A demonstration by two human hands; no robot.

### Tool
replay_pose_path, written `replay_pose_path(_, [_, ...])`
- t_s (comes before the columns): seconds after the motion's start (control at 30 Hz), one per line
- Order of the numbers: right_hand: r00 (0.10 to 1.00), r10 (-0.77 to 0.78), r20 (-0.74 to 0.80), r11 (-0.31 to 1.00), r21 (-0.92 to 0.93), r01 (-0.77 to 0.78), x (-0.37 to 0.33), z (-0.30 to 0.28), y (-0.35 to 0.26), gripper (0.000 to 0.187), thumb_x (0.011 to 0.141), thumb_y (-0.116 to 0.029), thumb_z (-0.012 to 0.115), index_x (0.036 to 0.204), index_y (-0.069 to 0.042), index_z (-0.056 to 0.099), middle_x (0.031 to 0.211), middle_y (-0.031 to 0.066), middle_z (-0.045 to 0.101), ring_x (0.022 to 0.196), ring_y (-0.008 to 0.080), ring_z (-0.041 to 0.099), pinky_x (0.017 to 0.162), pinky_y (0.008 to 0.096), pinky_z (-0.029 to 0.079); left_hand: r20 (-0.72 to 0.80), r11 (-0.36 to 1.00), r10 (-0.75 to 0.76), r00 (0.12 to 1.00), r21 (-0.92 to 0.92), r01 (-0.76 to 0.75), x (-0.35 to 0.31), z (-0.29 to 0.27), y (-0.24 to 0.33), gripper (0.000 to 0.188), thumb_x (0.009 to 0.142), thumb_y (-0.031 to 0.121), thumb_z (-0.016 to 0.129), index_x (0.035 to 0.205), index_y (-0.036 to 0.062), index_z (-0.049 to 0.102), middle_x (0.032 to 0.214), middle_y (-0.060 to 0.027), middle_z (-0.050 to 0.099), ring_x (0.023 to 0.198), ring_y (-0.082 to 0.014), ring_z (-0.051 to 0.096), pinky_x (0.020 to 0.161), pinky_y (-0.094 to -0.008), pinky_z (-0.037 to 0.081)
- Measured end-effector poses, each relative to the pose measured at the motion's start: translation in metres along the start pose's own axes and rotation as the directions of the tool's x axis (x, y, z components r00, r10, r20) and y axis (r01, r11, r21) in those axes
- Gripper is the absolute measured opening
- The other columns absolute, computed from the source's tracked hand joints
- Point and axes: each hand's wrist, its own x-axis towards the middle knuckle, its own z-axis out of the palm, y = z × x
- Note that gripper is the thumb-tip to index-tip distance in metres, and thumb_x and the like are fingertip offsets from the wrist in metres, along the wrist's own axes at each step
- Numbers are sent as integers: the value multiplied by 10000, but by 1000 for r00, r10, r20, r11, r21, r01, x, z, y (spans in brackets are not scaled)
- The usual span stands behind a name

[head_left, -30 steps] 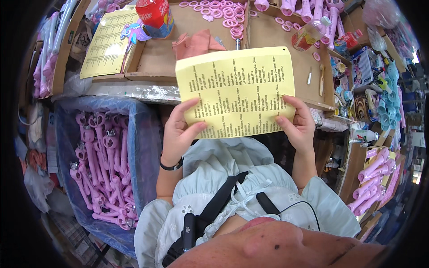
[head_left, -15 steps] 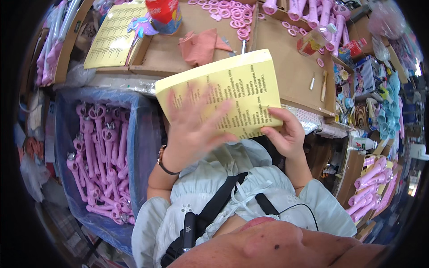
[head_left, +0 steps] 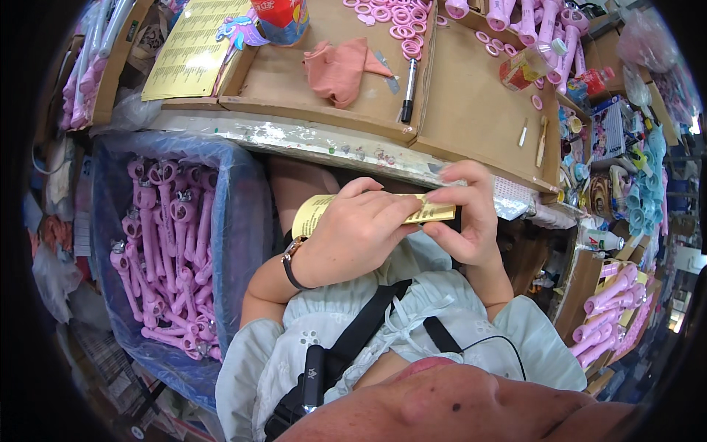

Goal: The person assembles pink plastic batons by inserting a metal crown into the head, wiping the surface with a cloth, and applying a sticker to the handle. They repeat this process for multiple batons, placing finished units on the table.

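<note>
A person's left hand (head_left: pixel 361 234) lies across a yellow sheet (head_left: pixel 310 213) of printed labels, its fingers clamped on the paper. The right hand (head_left: pixel 471 214) is at the sheet's right end, thumb below and fingers above; it is slightly blurred, so whether it pinches the paper cannot be told. The sheet is at the centre of the frame, over the person's lap, just below the worktable's edge (head_left: pixel 294 140).

A moment ago the sheet was spread out and raised, its print facing up. Now it is lower and doubled or rolled into a narrow band, curved at its left end. In the handling, this seems to make it compact, with most of its print out of sight.

Lowering it has uncovered a black marker (head_left: pixel 409 90) in a cardboard tray (head_left: pixel 272 70) at upper centre, near an orange cloth (head_left: pixel 335 74) and pink rings (head_left: pixel 401 31). More yellow sheets (head_left: pixel 188 57) lie at upper left. At left, a blue-lined bin (head_left: pixel 247 221) holds pink plastic handles (head_left: pixel 168 236).
</note>
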Motion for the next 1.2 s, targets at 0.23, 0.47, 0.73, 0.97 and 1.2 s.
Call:
replay_pose_path(0.23, [969, 212, -129, 959, 220, -180, -1, 1, 2, 78, 780, 11, 663, 855, 6, 644, 804, 93, 635, 725, 168, 598, 650, 257, 462, 160, 946, -223, 961, -201, 253, -9, 1, -10, 203, 876, 172, 576, 1001, 20, 625, 837, -155, 634, 734, -317, 619, 647, -366, 494])
replay_pose_path(0.47, [858, 380, -345, 905, 330, -269, -4, -32, 11, 100, 851, -50, 651, 916, 24, 642, 824, 39, 644, 739, 81, 581, 665, 201, 457, 104, 935, -325, 940, -111, 336, -34, -16, -28, 129, 859, 155, 603, 866, 29, 634, 736, -131, 626, 638, -303, 609, 559, -346, 484])
replay_pose_path(0.73, [809, 520, -275, 814, 446, -372, -2, -25, 36, 142, 901, -117, 606, 973, 5, 622, 828, 6, 641, 733, 37, 569, 638, 171, 447, 92, 689, -632, 770, -390, 611, -44, -18, -41, 51, 853, 18, 589, 848, -12, 631, 693, -88, 654, 571, -126, 630, 497, -235, 473])
replay_pose_path(0.97, [778, 504, -375, 863, 260, -434, 12, -23, 72, 229, 945, -220, 536, 1033, -19, 605, 886, 20, 640, 828, 73, 578, 718, 224, 461, 21, 299, -616, 787, -918, 259, -27, 24, -50, 319, 966, 91, 443, 1261, -30, 415, 1172, -92, 572, 998, -131, 580, 831, -259, 480])
replay_pose_path(1.2, [949, 316, -19, 700, -670, -246, 17, -122, 156, 270, 895, -246, 528, 1080, -65, 604, 987, 121, 652, 929, 265, 616, 756, 361, 478, 22, 299, -613, 790, -919, 258, 19, 24, -66, 297, 941, 70, 468, 1219, -34, 457, 1166, -112, 582, 1032, -154, 581, 883, -273, 467])
